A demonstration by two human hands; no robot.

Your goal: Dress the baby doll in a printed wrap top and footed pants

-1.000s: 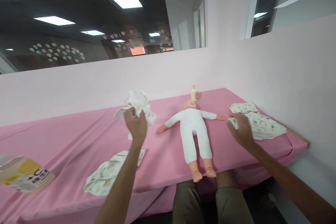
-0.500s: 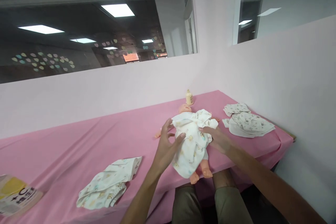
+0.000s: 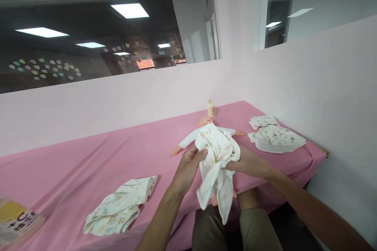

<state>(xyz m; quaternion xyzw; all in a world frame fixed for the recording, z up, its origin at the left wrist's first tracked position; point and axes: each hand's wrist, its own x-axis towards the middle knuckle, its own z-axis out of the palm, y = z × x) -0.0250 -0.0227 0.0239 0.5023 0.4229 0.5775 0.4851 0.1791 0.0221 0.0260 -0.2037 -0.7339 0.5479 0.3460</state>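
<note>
Gripping a printed baby garment (image 3: 216, 157) in both hands: pinched at its upper edge by the left hand (image 3: 188, 162), clasped at its side by the right hand (image 3: 249, 162). Draped over the doll (image 3: 206, 121) on the pink-covered bench (image 3: 88, 164), lower end dangling past the front edge. Behind the doll's head, a small bottle (image 3: 211, 109); to the right, folded clothes (image 3: 275, 138); to the left, another garment (image 3: 120, 206).

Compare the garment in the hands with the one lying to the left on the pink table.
The held garment is gripped by the left hand and right hand; the lying garment is untouched. The held garment drapes over the doll and hangs past the table edge; the lying garment rests bunched, wholly on it. Both are pale cloth with small prints.
</note>
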